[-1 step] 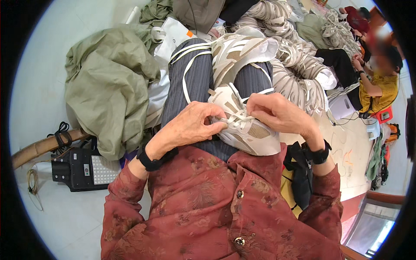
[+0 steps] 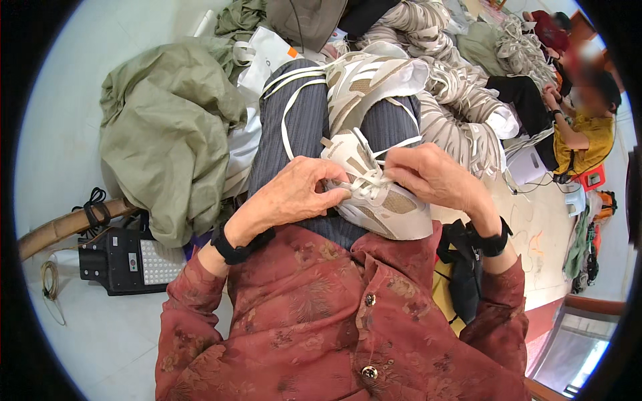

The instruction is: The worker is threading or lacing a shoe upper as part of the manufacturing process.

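At the centre, the low beige-and-white lace-up shoe (image 2: 394,217) shows smooth matt panels and mesh-like insets; its flat white laces (image 2: 366,182) are woven cloth. Six o'clock: dark red floral shirt (image 2: 294,301), soft cloth, faint sheen, with round, glossy, metallic-looking buttons (image 2: 370,372). Twelve o'clock: dark grey striped trousers (image 2: 294,120), matt cloth. Ten o'clock: olive-green draped sheet (image 2: 167,127), matt, creased. Nine o'clock: curved brown strip (image 2: 53,232), wood-like.

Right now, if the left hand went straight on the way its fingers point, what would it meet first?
The left hand would most likely meet the white laces on the beige-and-white shoe; its fingertips already look right at them, though exact depth is unclear.
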Available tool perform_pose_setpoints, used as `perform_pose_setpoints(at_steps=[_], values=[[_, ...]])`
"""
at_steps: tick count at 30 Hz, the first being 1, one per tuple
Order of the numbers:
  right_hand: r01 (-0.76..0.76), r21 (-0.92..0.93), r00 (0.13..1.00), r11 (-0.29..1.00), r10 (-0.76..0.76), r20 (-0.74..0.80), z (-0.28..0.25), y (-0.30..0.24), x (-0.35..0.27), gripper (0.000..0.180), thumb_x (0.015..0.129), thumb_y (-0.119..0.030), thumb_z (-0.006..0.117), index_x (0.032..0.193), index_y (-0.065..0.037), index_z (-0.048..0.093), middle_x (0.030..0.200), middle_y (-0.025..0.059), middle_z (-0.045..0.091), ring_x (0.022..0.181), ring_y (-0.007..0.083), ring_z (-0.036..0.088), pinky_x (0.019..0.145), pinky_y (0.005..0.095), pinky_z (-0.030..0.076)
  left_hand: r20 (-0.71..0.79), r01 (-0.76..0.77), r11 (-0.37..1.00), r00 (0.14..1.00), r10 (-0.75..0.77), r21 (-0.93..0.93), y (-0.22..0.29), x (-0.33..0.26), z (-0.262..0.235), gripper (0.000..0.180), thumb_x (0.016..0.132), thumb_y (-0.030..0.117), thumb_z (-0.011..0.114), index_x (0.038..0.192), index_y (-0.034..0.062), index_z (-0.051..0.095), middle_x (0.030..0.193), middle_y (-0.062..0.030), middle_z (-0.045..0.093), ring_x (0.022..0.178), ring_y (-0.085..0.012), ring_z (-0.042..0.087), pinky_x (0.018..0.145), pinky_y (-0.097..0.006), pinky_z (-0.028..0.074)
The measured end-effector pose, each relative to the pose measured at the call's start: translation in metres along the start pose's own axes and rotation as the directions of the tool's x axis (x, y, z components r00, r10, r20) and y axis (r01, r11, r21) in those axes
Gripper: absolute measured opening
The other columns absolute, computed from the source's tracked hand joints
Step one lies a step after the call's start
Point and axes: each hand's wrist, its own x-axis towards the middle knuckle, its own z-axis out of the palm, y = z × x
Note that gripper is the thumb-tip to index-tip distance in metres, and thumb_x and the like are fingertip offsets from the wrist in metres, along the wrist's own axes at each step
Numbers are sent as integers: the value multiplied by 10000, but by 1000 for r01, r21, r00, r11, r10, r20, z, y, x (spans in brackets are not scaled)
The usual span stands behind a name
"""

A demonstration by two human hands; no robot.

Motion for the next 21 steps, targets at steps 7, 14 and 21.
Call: perform_pose_setpoints(at_steps=[7, 14, 21], values=[[-502, -622, 862, 602, 286, -418, -29, 35, -29, 213, 903, -198, 579, 798, -63, 706, 748, 202, 667, 752, 377, 686, 657, 483, 532, -16, -28, 999, 999, 29, 37, 2, -4, -4, 194, 917, 164, 669, 966, -24, 674, 761, -86, 653, 568, -142, 633, 537, -277, 497], [-630, -316, 713, 709, 368, -597, -60, 121, -72, 244, 891, -246, 578, 946, -79, 747, 810, 223, 690, 781, 423, 682, 710, 474, 534, -31, -163, 978, 985, 168, 128, -6, 4, 3, 195, 934, 169, 666, 971, -22, 672, 778, -47, 656, 573, -99, 622, 519, -243, 490], [-816, -255, 442, 518, 276, -853, -83, 157, -64, 246, 864, -220, 585, 975, -68, 745, 892, 249, 696, 857, 435, 680, 769, 494, 535, -52, -59, 993, 997, 65, 104, 0, 0, 0, 209, 885, 188, 669, 907, -20, 665, 701, -150, 630, 582, -215, 613, 555, -344, 454]])
